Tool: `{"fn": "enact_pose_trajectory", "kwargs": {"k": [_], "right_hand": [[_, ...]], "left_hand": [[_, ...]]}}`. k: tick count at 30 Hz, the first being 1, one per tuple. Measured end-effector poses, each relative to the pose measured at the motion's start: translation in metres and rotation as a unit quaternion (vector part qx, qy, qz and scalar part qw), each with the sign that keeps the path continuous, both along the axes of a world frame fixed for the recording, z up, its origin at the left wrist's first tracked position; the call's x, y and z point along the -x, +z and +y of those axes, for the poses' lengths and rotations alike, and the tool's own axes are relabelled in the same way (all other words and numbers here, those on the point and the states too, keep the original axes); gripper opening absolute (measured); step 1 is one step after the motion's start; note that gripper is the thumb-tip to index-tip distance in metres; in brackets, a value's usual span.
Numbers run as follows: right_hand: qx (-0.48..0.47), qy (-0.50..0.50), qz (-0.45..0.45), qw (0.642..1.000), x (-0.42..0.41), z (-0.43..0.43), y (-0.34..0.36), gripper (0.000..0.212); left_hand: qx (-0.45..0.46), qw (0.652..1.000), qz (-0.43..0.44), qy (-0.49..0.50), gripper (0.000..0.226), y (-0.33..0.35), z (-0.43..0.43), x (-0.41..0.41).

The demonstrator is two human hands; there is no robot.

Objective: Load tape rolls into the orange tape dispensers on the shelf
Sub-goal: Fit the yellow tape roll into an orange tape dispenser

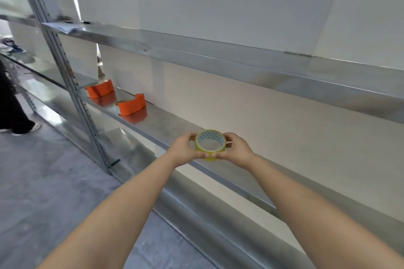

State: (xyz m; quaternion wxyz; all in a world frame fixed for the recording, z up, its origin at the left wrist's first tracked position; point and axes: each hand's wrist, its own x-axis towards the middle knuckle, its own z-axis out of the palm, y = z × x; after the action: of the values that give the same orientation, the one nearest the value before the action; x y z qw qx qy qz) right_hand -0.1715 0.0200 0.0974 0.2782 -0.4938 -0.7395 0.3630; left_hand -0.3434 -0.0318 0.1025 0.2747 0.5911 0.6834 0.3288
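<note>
Both hands, left hand (183, 148) and right hand (235, 148), pinch a tape roll (210, 144) between curled fingers above the shelf (166, 125), probably hunting its loose end; two orange dispensers (131, 106) wait well apart.

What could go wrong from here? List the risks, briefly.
1. The tape roll is pinched only by the fingertips of the left hand and right hand, near the front edge of the shelf. A slip could send it to the floor.
2. The nearer orange dispenser and farther orange dispenser sit well to the left. The nearer one lies close to the front edge, so a hasty push might knock it off.
</note>
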Motion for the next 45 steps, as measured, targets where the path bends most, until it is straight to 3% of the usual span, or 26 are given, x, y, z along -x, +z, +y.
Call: {"fn": "enact_pose_trajectory", "kwargs": {"k": [22,36,45], "right_hand": [[0.024,0.088,0.019,0.996,0.272,0.037,0.033,0.067],[0.058,0.063,-0.014,0.996,0.358,0.145,-0.020,0.071],[0.054,0.000,-0.053,0.997,0.399,0.192,-0.042,0.069]], "left_hand": [[-0.028,0.996,-0.063,0.055,0.071,0.024,0.016,0.269],[0.020,0.995,-0.092,0.037,0.067,-0.039,0.129,0.357],[0.040,0.998,-0.051,-0.001,0.076,-0.059,0.201,0.397]]}}
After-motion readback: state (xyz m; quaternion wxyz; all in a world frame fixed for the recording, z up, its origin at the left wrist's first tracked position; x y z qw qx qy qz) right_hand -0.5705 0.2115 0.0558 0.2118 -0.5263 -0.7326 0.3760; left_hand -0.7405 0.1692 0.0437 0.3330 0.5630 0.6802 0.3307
